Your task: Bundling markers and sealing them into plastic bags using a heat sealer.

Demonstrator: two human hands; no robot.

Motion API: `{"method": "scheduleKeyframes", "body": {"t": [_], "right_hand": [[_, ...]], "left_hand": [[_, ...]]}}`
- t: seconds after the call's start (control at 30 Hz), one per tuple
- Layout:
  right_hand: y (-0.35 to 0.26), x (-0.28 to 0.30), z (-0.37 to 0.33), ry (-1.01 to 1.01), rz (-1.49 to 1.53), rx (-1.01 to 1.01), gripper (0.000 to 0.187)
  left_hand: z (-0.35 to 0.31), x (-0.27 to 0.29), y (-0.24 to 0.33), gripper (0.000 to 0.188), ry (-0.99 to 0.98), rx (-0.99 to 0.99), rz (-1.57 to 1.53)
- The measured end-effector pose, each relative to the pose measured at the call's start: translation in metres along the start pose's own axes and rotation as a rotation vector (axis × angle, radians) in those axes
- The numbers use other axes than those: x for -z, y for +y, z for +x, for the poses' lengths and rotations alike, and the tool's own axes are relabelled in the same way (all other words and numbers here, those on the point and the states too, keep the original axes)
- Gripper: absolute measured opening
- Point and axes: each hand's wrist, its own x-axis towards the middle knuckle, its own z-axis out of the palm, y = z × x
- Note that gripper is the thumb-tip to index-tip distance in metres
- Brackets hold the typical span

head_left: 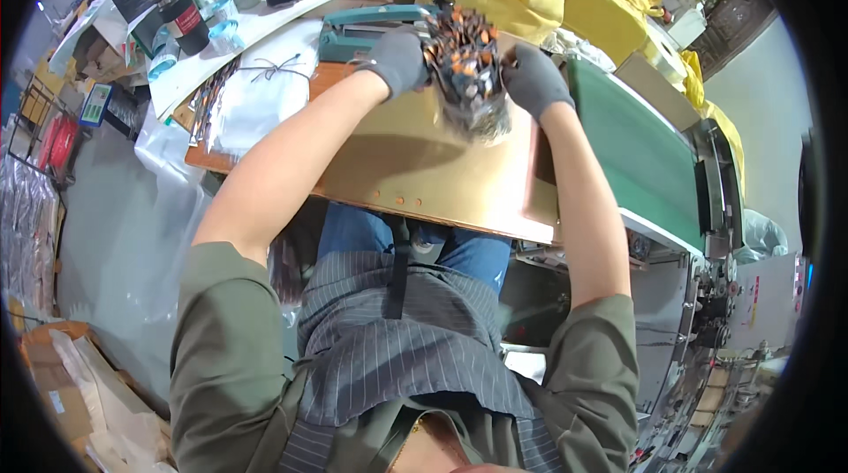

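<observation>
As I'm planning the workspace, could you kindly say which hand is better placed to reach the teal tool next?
Probably the left hand: it appears close beside the teal tool, while the right hand is across the bundle from it.

**Dressed in Olive Green, Striped Grey and Blue**

Wears on the left hand (pixel 399 60) and on the right hand (pixel 535 82) plain grey gloves (pixel 405 68), fitting closely and ending about the wrists. Wears also an olive green shirt (pixel 234 411), with a wide left sleeve (pixel 219 318) and an equally wide right sleeve (pixel 599 345), reaching to about the elbows and lightly creased. Over this, carries a dark grey apron (pixel 380 376) with thin whitish stripes and many soft folds. Has striped shoulder straps (pixel 307 448) at the near edge, to left and right. On the far, middle part of the apron, has a narrow black strap (pixel 399 283). Shows blue jeans (pixel 352 230) beyond the apron, and a thin gold-coloured chain (pixel 407 440) near the neck.
</observation>
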Motion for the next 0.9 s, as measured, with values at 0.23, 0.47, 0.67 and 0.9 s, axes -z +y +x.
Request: {"method": "scheduleKeyframes", "body": {"t": [0.23,0.47,0.67,0.9], "right_hand": [[0.002,0.022,-0.004,0.091,0.198,0.146,0.005],[-0.001,0.058,-0.023,-0.378,0.697,-0.378,0.009],[-0.024,0.111,-0.02,-0.132,0.837,-0.143,0.028],[-0.05,0.027,-0.021,0.013,0.21,0.514,0.026]], "left_hand": [[0.016,0.051,0.012,0.019,-0.062,0.098,-0.077],[0.008,0.06,0.014,0.018,-0.294,0.172,-0.313],[0.026,0.106,0.054,0.016,-0.323,0.329,-0.632],[0.023,0.111,0.053,0.022,-0.081,0.329,-0.82]]}}
